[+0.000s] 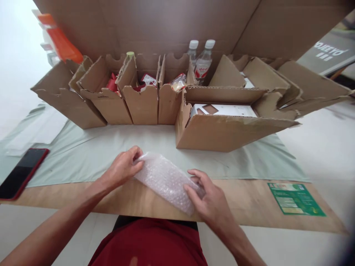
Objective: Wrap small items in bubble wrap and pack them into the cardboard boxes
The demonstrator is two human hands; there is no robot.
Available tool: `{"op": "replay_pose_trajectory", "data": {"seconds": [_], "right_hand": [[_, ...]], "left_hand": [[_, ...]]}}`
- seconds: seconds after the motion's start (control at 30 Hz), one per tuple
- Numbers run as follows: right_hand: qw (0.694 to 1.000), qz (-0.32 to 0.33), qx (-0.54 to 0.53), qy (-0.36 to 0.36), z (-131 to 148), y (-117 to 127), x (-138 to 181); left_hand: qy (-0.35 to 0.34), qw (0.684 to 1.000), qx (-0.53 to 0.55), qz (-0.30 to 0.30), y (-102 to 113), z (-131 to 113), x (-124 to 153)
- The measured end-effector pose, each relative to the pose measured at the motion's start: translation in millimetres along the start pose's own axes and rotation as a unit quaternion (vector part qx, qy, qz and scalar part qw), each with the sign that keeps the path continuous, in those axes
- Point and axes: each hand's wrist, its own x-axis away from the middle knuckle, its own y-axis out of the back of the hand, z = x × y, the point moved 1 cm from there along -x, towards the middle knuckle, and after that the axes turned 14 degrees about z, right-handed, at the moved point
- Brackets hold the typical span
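Observation:
A bundle wrapped in clear bubble wrap (166, 179) lies slanted on the near edge of the table, just in front of me. My left hand (123, 168) pinches its upper left end with curled fingers. My right hand (209, 201) grips its lower right end, fingers bent over the wrap. What is inside the wrap cannot be seen.
A row of open cardboard boxes (141, 101) holding small packets stands behind, with a wider box (222, 129) of white items to the right. Two water bottles (203, 61) stand at the back. A red phone (22, 171) lies far left, a green leaflet (295, 199) at right.

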Motion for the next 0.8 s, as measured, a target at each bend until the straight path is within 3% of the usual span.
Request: {"op": "replay_pose_trajectory", "data": {"seconds": [0.13, 0.27, 0.33, 0.43, 0.57, 0.7, 0.8], "right_hand": [[0.995, -0.002, -0.101, 0.008, 24, -28, 36], [0.99, 0.026, -0.135, 0.019, 31, -49, 39], [0.984, 0.045, -0.17, 0.004, 29, -48, 36], [0.963, 0.078, -0.247, -0.069, 23, -40, 34], [0.9, 0.127, -0.388, -0.15, 20, -35, 32], [0.834, 0.125, -0.505, -0.184, 22, -36, 31], [0.812, 0.13, -0.542, -0.171, 18, -29, 38]], "left_hand": [[-0.096, 0.993, -0.065, 0.009, 19, -20, -33], [-0.158, 0.979, -0.127, 0.021, 7, -32, -59], [-0.185, 0.976, -0.118, -0.003, -4, -30, -41], [-0.293, 0.953, -0.06, -0.049, -20, -26, 22], [-0.319, 0.946, -0.046, 0.034, -51, -33, 91], [-0.306, 0.951, -0.027, -0.028, -78, -42, 91], [-0.3, 0.949, 0.053, -0.079, -88, -41, 78]]}}
